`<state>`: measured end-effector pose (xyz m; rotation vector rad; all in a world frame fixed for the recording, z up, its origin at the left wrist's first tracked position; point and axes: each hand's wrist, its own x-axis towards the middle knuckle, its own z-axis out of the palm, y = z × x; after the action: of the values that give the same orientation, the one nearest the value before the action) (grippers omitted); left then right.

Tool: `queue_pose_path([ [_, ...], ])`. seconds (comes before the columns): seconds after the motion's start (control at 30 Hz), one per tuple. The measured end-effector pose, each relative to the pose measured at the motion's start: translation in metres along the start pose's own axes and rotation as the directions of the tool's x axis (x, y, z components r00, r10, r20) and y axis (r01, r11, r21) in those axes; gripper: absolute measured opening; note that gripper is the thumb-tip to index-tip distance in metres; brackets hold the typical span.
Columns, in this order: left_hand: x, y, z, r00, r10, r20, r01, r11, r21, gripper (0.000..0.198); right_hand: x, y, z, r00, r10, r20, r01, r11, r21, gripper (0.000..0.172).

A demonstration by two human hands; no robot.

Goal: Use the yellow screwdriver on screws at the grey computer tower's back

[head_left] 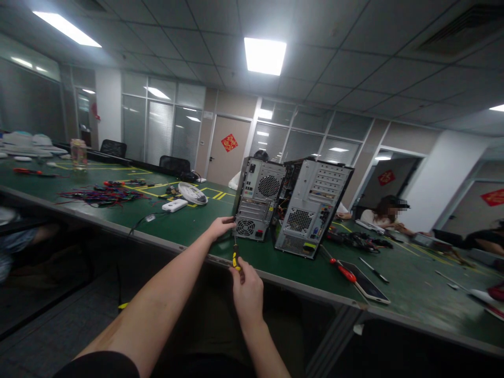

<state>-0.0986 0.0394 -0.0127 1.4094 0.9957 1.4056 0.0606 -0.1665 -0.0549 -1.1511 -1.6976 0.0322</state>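
Observation:
Two computer cases stand upright near the table's front edge with their back panels toward me. My left hand [221, 228] is at the lower left back edge of the left computer case [255, 202], its fingers closed against that edge. My right hand [248, 289] grips a yellow and black screwdriver [235, 257] by its handle. The shaft points up to the bottom left corner of the same case, close to my left fingers; whether the tip sits in a screw I cannot make out. Beside it stands the right computer case [309, 210], apart from both hands.
To the right lie a red screwdriver [344, 270], a phone [368, 283] and dark cables [358, 240]. On the left are a heap of thin wires [104, 195], a white power bank-like box [175, 205] and a white fan grille [192, 193]. Another person [384, 215] sits across the table.

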Motion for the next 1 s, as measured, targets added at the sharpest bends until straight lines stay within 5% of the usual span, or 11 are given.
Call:
queue_pose_path([
  [1.0, -0.0044, 0.0050, 0.0002, 1.000, -0.009, -0.017, 0.009, 1.000, 0.012, 0.072, -0.0010, 0.0035, -0.0037, 0.993, -0.067, -0.097, 0.061, 0.996, -0.067, 0.037],
])
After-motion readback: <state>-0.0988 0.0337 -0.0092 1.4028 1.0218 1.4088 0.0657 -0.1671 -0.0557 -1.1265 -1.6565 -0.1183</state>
